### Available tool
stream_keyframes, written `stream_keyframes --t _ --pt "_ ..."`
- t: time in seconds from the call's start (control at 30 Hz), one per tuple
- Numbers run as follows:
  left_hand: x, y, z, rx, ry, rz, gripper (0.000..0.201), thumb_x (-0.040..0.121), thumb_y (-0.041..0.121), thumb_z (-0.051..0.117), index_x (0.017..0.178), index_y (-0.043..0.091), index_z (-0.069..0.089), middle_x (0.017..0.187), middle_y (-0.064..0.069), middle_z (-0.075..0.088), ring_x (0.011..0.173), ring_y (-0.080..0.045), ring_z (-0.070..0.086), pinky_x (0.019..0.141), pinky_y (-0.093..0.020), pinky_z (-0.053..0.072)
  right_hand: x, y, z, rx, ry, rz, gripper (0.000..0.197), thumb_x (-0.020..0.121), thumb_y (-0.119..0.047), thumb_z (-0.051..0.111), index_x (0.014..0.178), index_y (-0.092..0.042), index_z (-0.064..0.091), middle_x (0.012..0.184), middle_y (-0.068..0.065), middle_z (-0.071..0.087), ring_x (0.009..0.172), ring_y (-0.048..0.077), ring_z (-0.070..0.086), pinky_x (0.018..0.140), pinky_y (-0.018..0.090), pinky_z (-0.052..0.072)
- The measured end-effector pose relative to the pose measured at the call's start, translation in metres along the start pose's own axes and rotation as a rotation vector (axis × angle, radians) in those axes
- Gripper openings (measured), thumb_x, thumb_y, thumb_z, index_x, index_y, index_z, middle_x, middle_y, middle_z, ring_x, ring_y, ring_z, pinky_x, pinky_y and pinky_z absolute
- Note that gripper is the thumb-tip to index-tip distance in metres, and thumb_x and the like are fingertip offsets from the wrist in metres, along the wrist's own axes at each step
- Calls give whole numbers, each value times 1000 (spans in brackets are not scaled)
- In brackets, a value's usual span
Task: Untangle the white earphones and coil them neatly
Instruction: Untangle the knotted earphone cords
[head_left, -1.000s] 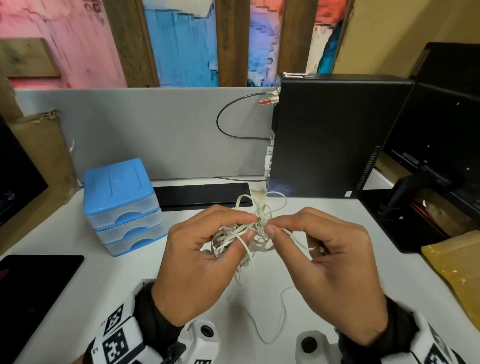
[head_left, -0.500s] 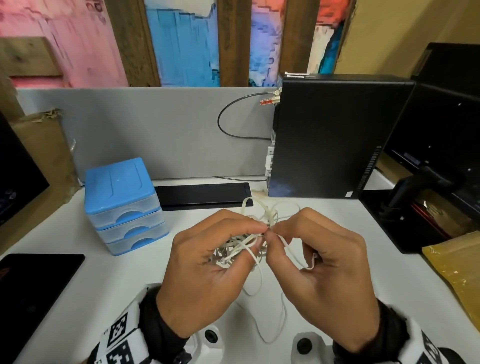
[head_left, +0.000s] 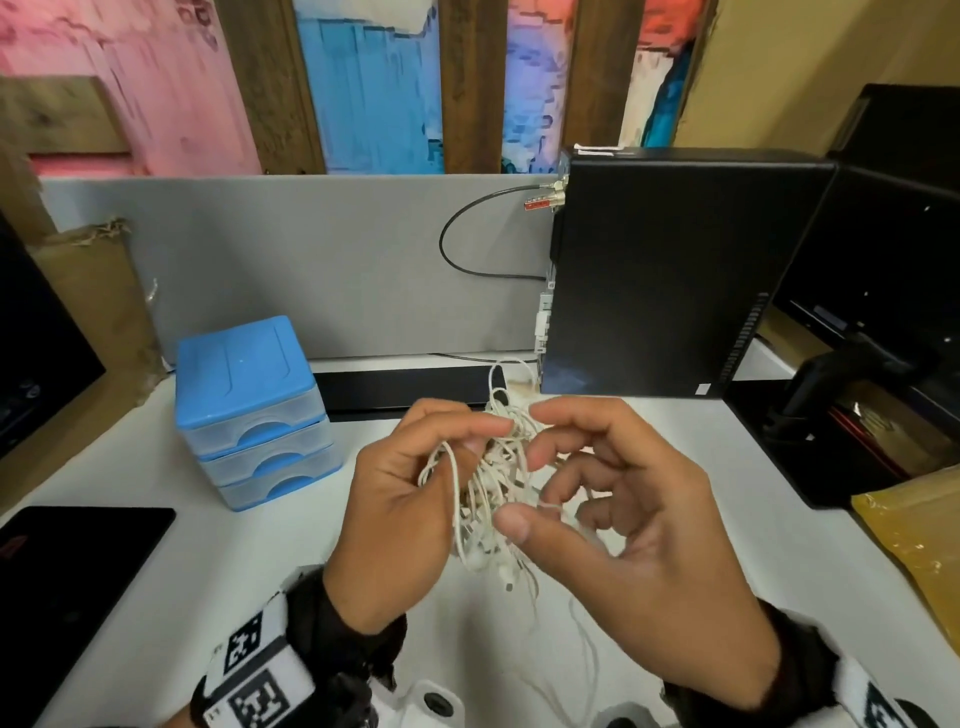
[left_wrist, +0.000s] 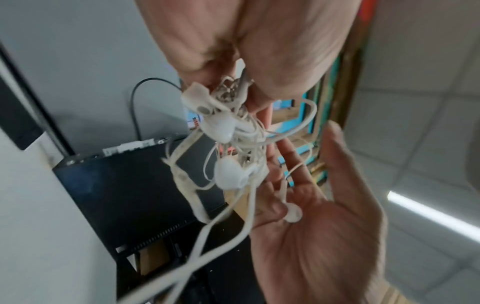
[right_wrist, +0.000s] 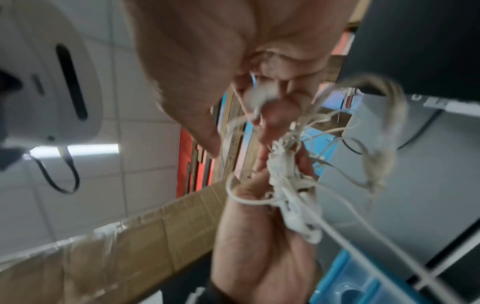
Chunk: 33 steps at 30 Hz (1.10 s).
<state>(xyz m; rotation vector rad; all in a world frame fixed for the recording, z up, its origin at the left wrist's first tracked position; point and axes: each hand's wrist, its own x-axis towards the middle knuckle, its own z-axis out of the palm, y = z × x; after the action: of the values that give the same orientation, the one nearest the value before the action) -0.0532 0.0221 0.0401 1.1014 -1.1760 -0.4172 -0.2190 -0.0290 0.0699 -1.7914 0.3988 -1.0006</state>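
Left hand (head_left: 400, 509): pinches earphones (head_left: 498, 467) at 12 o'clock; right hand (head_left: 639, 545): hooks them at 3; untangling, probably needs a free end.

Left hand (left_wrist: 246, 41) pinching white earphones (left_wrist: 228, 174), right hand (left_wrist: 324, 236) near

The earphones (head_left: 493, 488) are white plastic, buds smooth and slightly glossy, cords dull. The tabletop (head_left: 130, 467) is smooth, matt white. At left, the drawers (head_left: 249, 395) are blue and translucent plastic. The divider (head_left: 311, 260) behind seems grey cloth; the computer (head_left: 675, 270) is matt black.
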Motion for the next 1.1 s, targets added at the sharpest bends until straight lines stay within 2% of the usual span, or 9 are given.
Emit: stream_keyframes --t 0.1,0.2,0.3,0.47,0.6,0.77,0.87,0.97,1.1 --pt "1 2 -3 -18 38 32 18 90 11 62 92 21 77 100 -1 61 93 -14 64 80 -20 49 -3 -9 2 -19 -15 -35 30 75 -43 76 104 -37 71 99 -3 71 82 20 70 59 27 57" --pt "-2 6 -3 115 97 168 25 89 7 62 86 27 77 102 12 56 94 -7 61 77 -14 46 -1 -5 3 -81 138 -100 15 83 -41 69 90 -29 74 85 -5 74 76 19 71 67 21 55" --pt "-7 8 0 209 117 314 25 89 6 57 86 23 74 102 6 54 91 -8 62 75 -15 48 6 4 -2 -82 230 -75 13 84 -37 70 79 -26 76 73 -3 71 67 14 65 64 23 52" --pt "-10 10 5 236 105 395 22 88 7 56 86 21 73 101 5 54 82 -8 63 71 -18 49 13 4 -10 20 145 79 16 79 -35 76 73 -21 80 68 4 66 61 14 53 57 22 44" --pt "-13 11 8 259 54 405 17 94 18 59 86 22 74 100 8 54 77 -8 61 67 -16 46 14 3 -14 44 75 128 12 73 -32 79 75 -20 81 74 9 68 71 41 52 61 43 44" --pt "-13 6 9 304 16 421 26 101 26 52 88 21 75 100 6 53 80 -6 60 69 -15 44 17 9 -25 -12 -29 189 8 78 -27 78 77 -20 79 79 21 64 67 49 49 60 57 44" --pt "-13 2 7 309 32 422 21 92 13 56 90 22 74 101 6 54 80 -11 62 67 -21 49 18 10 -28 6 -33 218 8 84 -20 76 77 -17 77 79 20 66 67 42 53 62 46 44" --pt "-12 -1 5 318 54 431 30 88 -1 56 90 23 74 103 6 55 79 -14 63 65 -28 52 19 9 -27 89 -15 223 7 82 -15 75 76 -12 74 71 5 66 61 11 53 58 21 42" --pt "-11 2 3 285 76 384 30 89 2 53 91 23 74 102 9 54 79 -11 62 66 -20 49 19 8 -21 137 -25 197 10 81 -21 68 76 -13 72 80 15 65 68 11 54 59 25 45"
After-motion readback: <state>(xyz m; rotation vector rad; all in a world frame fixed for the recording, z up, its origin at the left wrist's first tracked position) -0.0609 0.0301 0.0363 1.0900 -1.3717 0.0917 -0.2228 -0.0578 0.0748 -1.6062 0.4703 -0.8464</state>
